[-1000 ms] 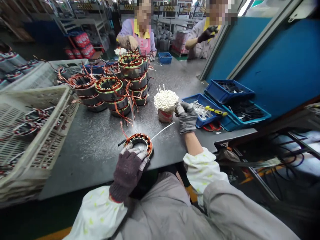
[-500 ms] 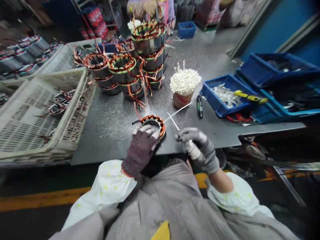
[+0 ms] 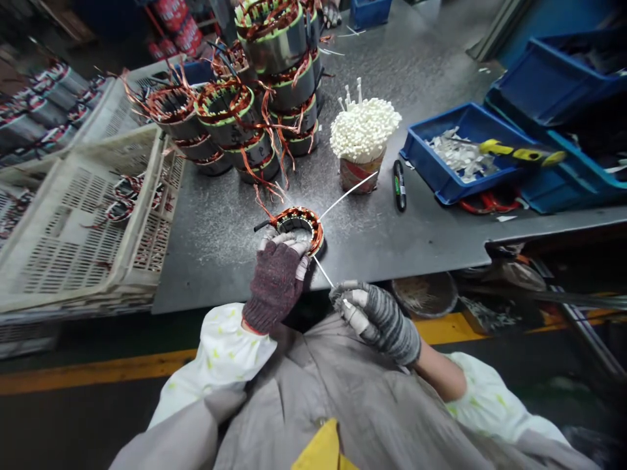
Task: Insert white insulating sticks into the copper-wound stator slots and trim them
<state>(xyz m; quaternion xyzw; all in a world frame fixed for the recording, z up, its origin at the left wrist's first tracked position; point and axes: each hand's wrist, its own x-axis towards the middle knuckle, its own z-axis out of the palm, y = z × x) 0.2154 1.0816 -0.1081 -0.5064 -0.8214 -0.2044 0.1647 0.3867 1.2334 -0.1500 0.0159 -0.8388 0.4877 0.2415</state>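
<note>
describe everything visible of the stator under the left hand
The stator is a low ring lying flat on the tabletop, open centre up. Copper-coloured windings circle a dark inner wall. Copper leads and a black sleeve stick out at its left. The gloved left hand covers its near left. One white cable tie extends from its right; another, in the right hand, seems to meet its near edge.

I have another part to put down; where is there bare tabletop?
Speckled but open tabletop lies between the pale crate and the copper-wound ring; another bare patch lies between the marker pen and the tabletop's near edge. Crowded: behind the ring, with stacked cores, and at its near right, where a white strip runs to the right hand.
</note>
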